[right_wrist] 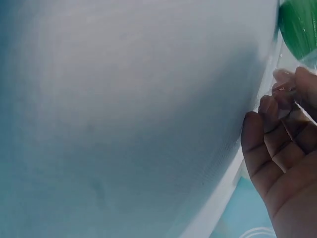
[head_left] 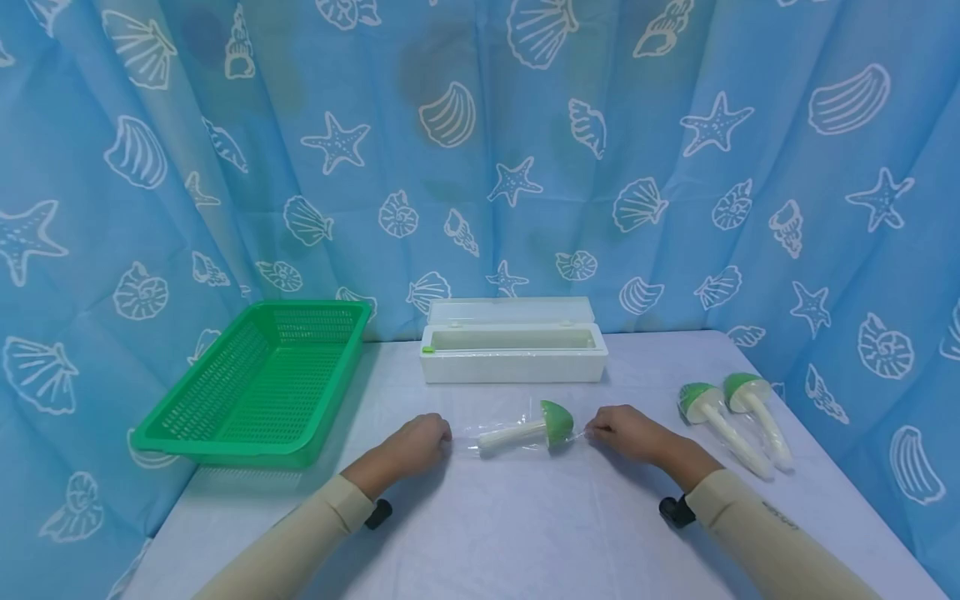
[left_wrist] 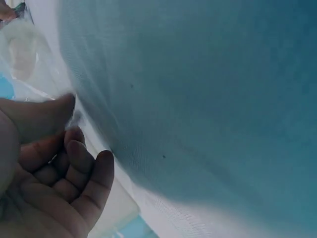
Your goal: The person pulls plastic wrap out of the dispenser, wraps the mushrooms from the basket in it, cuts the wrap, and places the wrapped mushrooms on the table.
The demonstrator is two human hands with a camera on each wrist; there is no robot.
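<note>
A mushroom-shaped piece (head_left: 557,423) with a green cap and white stem lies on the table, loosely wrapped in transparent plastic film (head_left: 467,443). Its cap points right. My left hand (head_left: 414,445) pinches the film's end beyond the stem, and in the left wrist view the thumb (left_wrist: 47,114) and forefinger meet at the film. At the cap side my right hand (head_left: 628,432) pinches the opposite end of the film. Part of the green cap (right_wrist: 299,29) shows close to that hand in the right wrist view. Neither hand touches the mushroom-shaped piece itself.
Behind the hands stands a long white film dispenser box (head_left: 513,367), its lid (head_left: 512,311) raised. A green perforated basket (head_left: 341,396) sits at the left. Two wrapped mushroom-shaped pieces (head_left: 726,433) lie at the right edge of the table (head_left: 525,533). A blue curtain (head_left: 480,208) hangs behind.
</note>
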